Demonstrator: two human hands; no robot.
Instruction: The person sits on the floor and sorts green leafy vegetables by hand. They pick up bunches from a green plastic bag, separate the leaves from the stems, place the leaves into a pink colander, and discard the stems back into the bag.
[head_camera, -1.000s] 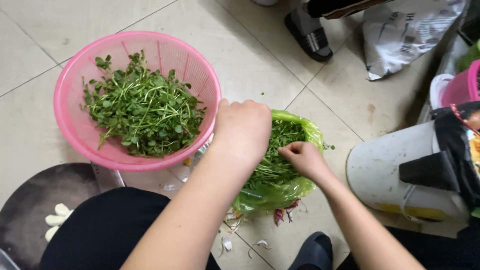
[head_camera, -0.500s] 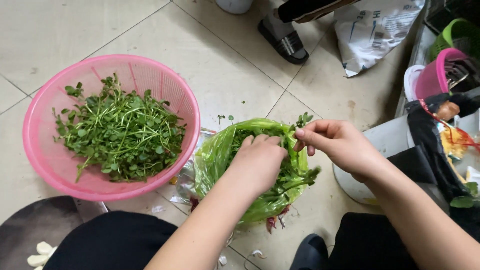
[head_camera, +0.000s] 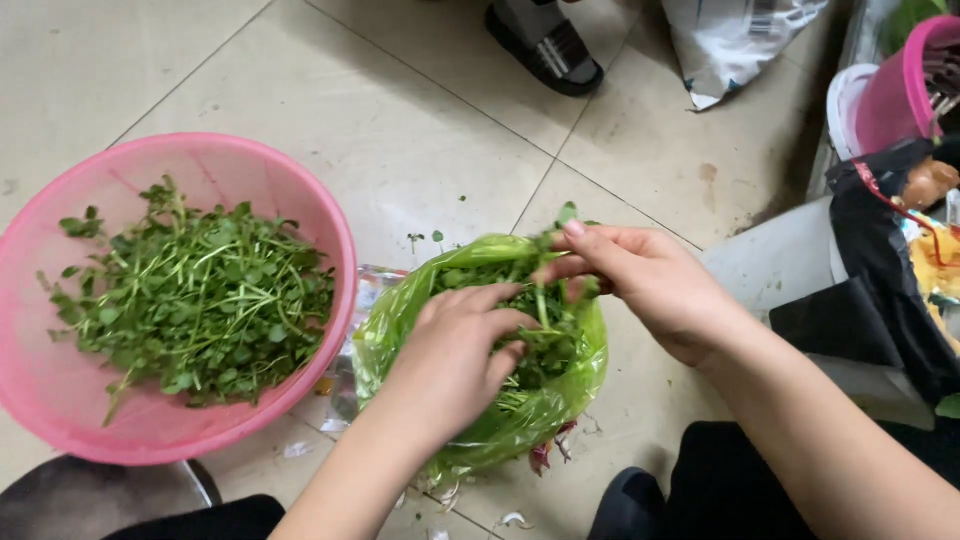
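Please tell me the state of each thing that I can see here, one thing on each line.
pink basket: upright on the floor, partly filled with picked greens
green plastic bag: open, holds leafy stems
left hand: inside the bag, closed on stems
right hand: above the bag, pinching a green sprig
black sandal: on the tiles, worn on a foot

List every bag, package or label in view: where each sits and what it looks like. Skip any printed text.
Green plastic bag: on the tiled floor under both hands, translucent, open-topped, holding leafy greens.
White plastic bag: top edge, right of the sandal, crumpled, with dark print.
Clear wrapper: flat on the floor between the pink basket and green bag.
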